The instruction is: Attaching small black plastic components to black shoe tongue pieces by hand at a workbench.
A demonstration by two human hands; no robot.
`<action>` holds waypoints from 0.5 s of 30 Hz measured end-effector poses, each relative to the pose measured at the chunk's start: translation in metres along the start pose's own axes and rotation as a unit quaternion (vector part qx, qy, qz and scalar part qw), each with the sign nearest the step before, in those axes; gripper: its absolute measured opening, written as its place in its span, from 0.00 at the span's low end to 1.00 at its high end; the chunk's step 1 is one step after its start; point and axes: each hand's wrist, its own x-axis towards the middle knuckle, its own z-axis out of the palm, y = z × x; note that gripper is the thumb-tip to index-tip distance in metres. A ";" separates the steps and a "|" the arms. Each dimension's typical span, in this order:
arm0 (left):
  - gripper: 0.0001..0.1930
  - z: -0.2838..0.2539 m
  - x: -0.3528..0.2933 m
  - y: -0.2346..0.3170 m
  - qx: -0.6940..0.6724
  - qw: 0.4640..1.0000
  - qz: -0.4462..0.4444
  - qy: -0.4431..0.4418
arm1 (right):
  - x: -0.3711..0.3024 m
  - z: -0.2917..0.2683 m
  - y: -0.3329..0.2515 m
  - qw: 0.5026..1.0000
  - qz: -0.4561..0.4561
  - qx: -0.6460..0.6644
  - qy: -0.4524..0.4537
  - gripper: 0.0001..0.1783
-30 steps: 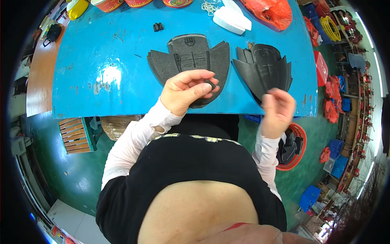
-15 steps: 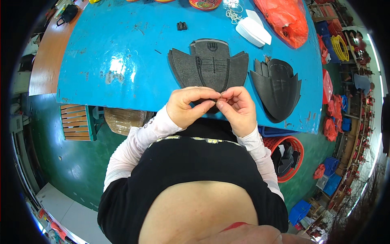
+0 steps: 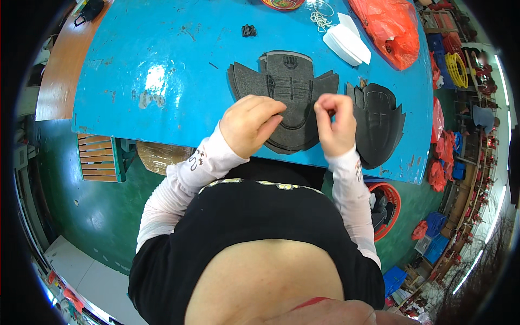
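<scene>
My left hand and my right hand are raised over the near part of a stack of dark grey, winged cut pieces, one on each side of its rounded near end. Thumb and fingertips of each hand are closed in a pinch; whatever may be between them is too small to make out. The top grey piece carries a raised curved outline and crossing lines. Just to the right of my right hand lies a second stack of black pieces of similar shape. Both stacks rest on the blue table.
Farther back lie a small black item, a tangle of white string, a white folded packet and a red plastic bag. Below the right table edge stands a red basket with dark pieces inside. A slatted wooden stool is at left.
My hands, which met at the fingertips over the near end of the grey stack, have moved apart to left and right. The near end of the stack now shows between them.
</scene>
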 end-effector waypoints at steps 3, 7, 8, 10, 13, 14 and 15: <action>0.13 0.004 0.004 -0.004 0.082 0.992 0.099 -0.008 | 0.022 -0.003 0.017 0.978 -0.112 -0.167 -0.057 0.11; 0.13 0.007 0.002 -0.010 0.118 0.987 0.099 -0.039 | 0.029 0.000 0.015 0.966 -0.152 -0.192 -0.077 0.12; 0.12 0.009 0.003 -0.010 0.126 0.986 0.099 -0.035 | 0.031 0.000 0.015 0.966 -0.152 -0.195 -0.079 0.12; 0.12 0.011 0.006 -0.009 0.129 0.986 0.097 -0.042 | 0.034 -0.001 0.015 0.966 -0.151 -0.196 -0.079 0.12; 0.11 0.010 0.009 -0.005 0.131 0.986 0.084 -0.057 | 0.037 -0.002 0.010 0.959 -0.136 -0.229 -0.100 0.11; 0.11 0.009 0.010 -0.003 0.135 0.986 0.072 -0.068 | 0.039 -0.002 0.008 0.954 -0.146 -0.234 -0.116 0.10; 0.11 0.009 0.013 -0.001 0.135 0.986 0.072 -0.069 | 0.039 -0.003 0.007 0.949 -0.156 -0.239 -0.132 0.09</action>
